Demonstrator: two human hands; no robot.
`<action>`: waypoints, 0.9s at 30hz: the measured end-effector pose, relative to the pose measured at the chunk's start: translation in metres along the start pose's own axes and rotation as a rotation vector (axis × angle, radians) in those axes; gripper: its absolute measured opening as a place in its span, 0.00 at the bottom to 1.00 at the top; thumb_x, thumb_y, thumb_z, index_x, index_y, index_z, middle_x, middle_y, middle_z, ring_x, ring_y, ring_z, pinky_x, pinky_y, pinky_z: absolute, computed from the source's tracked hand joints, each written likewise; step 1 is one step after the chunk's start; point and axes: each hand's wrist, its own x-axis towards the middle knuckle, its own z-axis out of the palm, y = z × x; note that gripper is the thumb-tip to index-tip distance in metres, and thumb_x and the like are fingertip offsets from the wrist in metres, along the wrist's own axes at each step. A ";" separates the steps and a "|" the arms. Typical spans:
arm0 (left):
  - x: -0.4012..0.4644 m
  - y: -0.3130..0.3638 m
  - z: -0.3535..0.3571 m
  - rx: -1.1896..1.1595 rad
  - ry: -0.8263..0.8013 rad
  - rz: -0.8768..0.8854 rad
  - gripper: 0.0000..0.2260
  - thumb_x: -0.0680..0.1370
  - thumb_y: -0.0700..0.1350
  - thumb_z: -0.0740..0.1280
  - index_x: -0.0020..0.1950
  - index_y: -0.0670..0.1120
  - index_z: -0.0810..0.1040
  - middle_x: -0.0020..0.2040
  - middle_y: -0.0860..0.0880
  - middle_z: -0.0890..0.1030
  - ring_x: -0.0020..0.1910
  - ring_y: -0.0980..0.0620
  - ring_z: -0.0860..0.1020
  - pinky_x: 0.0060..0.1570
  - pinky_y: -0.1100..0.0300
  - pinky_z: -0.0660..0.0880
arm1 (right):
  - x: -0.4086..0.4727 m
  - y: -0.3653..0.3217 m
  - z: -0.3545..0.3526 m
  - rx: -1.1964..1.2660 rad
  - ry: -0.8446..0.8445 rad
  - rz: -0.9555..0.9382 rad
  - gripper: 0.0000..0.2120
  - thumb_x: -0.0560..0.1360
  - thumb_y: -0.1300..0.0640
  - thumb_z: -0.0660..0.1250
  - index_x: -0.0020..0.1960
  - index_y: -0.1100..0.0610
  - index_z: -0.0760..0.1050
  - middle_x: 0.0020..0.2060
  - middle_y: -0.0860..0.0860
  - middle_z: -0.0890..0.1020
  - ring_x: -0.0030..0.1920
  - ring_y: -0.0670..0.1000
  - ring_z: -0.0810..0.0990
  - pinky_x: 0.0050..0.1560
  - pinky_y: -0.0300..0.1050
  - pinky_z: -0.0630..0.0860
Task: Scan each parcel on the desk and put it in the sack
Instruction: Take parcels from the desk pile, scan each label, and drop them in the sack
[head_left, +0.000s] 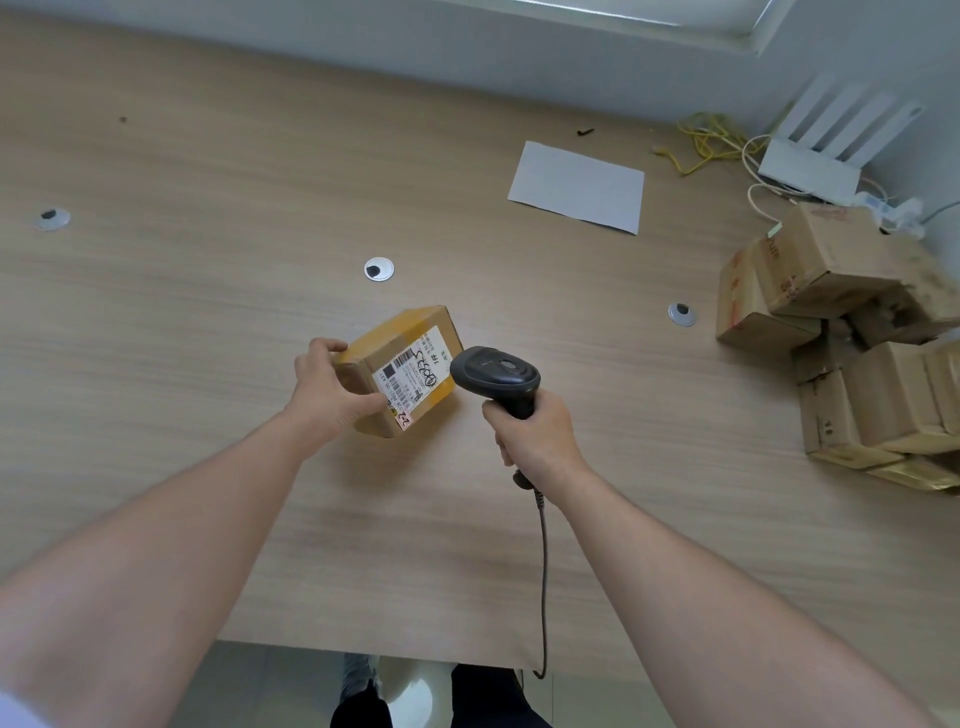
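Observation:
A small brown cardboard parcel (404, 367) with a white shipping label and yellow tape is held tilted over the middle of the wooden desk (208, 291). My left hand (327, 387) grips its left end, fingers over the top and thumb on the label side. My right hand (537, 434) holds a black barcode scanner (496, 375) by the handle. The scanner head sits just right of the parcel and points at the label. Its grey cable (544, 571) hangs down over the desk's front edge. No sack is in view.
A pile of several brown parcels (852, 332) fills the desk's right side. A white sheet of paper (577, 186) lies at the back, with yellow and white cables (711, 137) and a white router (821, 156) in the far right corner. Round cable grommets (378, 269) dot the desk.

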 end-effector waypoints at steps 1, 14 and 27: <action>0.002 -0.001 0.002 0.041 -0.008 0.001 0.37 0.65 0.45 0.83 0.68 0.50 0.66 0.65 0.46 0.66 0.60 0.47 0.75 0.60 0.50 0.76 | 0.002 0.001 0.002 0.009 0.011 0.000 0.09 0.74 0.56 0.69 0.37 0.57 0.73 0.27 0.52 0.75 0.27 0.54 0.71 0.30 0.50 0.68; 0.013 0.026 0.024 0.639 -0.209 0.070 0.42 0.71 0.66 0.69 0.81 0.67 0.54 0.72 0.45 0.66 0.70 0.37 0.67 0.69 0.44 0.68 | 0.014 0.012 0.003 0.014 0.082 -0.016 0.08 0.67 0.49 0.70 0.34 0.50 0.73 0.27 0.46 0.76 0.31 0.53 0.73 0.35 0.46 0.71; 0.017 0.048 0.020 -0.062 -0.228 -0.146 0.49 0.76 0.47 0.74 0.76 0.78 0.40 0.68 0.50 0.77 0.61 0.44 0.81 0.52 0.44 0.82 | 0.020 0.024 -0.012 -0.057 0.103 0.045 0.08 0.70 0.51 0.70 0.37 0.55 0.76 0.30 0.51 0.79 0.31 0.54 0.75 0.34 0.48 0.74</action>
